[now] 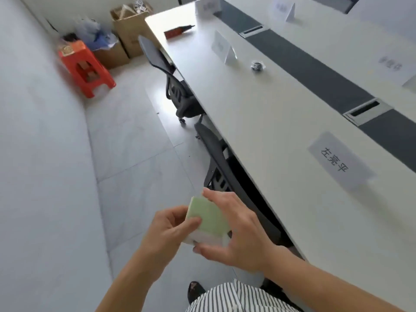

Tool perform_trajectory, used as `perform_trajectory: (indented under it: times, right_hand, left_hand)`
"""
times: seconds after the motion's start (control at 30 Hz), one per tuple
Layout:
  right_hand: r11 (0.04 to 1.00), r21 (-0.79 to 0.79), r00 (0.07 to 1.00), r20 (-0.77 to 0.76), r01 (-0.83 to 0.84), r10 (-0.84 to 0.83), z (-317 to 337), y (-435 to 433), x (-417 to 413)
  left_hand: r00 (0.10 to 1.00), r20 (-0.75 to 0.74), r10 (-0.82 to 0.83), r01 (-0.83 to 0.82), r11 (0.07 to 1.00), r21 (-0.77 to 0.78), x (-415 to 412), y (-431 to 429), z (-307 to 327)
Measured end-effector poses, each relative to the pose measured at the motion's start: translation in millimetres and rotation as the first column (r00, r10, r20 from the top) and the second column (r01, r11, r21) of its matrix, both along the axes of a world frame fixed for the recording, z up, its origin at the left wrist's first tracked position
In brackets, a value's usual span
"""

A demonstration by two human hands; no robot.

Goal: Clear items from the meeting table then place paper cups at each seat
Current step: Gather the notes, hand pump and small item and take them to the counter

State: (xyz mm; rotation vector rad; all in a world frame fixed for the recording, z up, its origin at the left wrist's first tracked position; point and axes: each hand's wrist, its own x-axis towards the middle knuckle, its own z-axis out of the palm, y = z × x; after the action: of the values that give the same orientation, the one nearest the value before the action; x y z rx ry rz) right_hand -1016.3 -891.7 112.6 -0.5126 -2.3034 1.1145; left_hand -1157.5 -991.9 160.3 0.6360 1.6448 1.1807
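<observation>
Both hands [202, 230] grip green cup stack [208, 218] beside table edge [227, 136]; aisle open.

Three printed characters, 左亮平, legible on the nearest name card [340, 162], lying on the white meeting table [258, 122]. Print on the farther name cards [221, 47] too blurred to read. Markings on the orange stool [84, 66] and the cardboard box [131, 30] likewise illegible.

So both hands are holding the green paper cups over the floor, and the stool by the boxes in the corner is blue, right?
Not quite. The head view shows the stool by the boxes is orange-red, not blue. The rest holds: the left hand and right hand hold the green paper cups over the floor.
</observation>
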Motion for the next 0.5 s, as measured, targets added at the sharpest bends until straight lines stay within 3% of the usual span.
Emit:
perform_trajectory:
  times: [0.1,0.23,0.37,0.5]
  right_hand:
    - [0.967,-0.248,0.996,0.06,-0.05,0.067,5.3,-31.0,-49.1]
    - [0.832,-0.554,0.99,0.117,-0.006,0.084,5.4,-61.8,-112.3]
    - [0.795,-0.599,0.972,0.12,-0.092,0.203,11.2,-88.3,-160.4]
    - [0.883,-0.461,0.959,0.197,-0.091,0.203,6.2,-86.5,-199.7]
  left_hand:
    - [0.985,-0.002,0.171,-0.171,0.985,0.012,-50.9,-55.4,0.6]
    - [0.96,0.024,0.28,-0.28,0.96,-0.006,-99.4,-114.0,4.1]
    - [0.9,0.198,0.388,-0.379,0.922,-0.08,-124.8,-140.0,2.9]
    - [0.794,0.298,0.529,-0.51,0.848,-0.145,-147.0,-136.5,-4.0]
